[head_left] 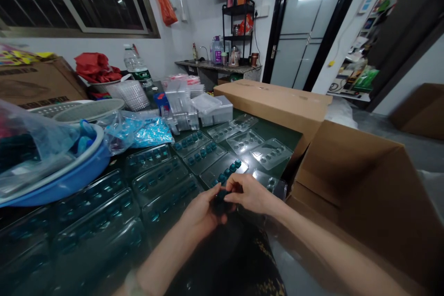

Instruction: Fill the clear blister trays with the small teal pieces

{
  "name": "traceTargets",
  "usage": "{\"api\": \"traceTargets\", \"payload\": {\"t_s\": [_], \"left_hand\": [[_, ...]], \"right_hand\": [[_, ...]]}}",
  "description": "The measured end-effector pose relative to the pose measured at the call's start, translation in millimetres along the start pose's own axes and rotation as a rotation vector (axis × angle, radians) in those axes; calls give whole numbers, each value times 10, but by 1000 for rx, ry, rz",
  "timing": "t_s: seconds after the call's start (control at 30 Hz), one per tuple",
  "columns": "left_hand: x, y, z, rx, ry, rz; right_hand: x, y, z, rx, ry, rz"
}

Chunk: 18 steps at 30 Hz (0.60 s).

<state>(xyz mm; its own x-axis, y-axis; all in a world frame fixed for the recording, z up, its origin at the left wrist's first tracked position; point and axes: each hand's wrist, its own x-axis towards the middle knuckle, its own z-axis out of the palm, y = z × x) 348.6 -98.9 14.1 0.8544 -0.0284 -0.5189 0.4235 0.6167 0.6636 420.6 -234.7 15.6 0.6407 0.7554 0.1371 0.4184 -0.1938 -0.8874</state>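
Bottom centre of the view: left hand (199, 216) and right hand (249, 193), close together, fingertips meeting and clamped on a small dark teal piece (220, 200), its exact shape hidden by the fingers. Piece held in the air between both hands, above the trays and apparently not resting on them. At 12 o'clock from the hands, just beyond the fingertips, a clear blister tray (222, 169) with a row of teal pieces seated in its hollows. At 1 o'clock, a clear tray with unfilled hollows (271, 153), lying on a dark green table surface (290, 138). At 9 o'clock, a bank of overlapping clear trays (93, 222), teal pieces in their hollows. At 10 o'clock, a blue plastic basin (65, 180) holding a clear bag, and nearer 11 o'clock, a clear bag of loose blue pieces (138, 132). Toward 12 o'clock at the far side of the table, stacked clear plastic boxes (213, 113). At 2 to 3 o'clock, an open cardboard carton (347, 180), right beside the table edge, flaps raised.
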Motion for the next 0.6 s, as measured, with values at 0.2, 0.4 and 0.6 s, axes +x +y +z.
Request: {"api": "traceTargets", "payload": {"t_s": [0.2, 0.4, 0.6], "left_hand": [[-39, -12, 43, 49, -2, 149], [-158, -6, 132, 183, -14, 350], [-167, 1, 101, 199, 64, 356]], "right_hand": [[-2, 86, 6, 481, -33, 119], [31, 118, 73, 953, 24, 218], [30, 36, 235, 1123, 49, 206]]}}
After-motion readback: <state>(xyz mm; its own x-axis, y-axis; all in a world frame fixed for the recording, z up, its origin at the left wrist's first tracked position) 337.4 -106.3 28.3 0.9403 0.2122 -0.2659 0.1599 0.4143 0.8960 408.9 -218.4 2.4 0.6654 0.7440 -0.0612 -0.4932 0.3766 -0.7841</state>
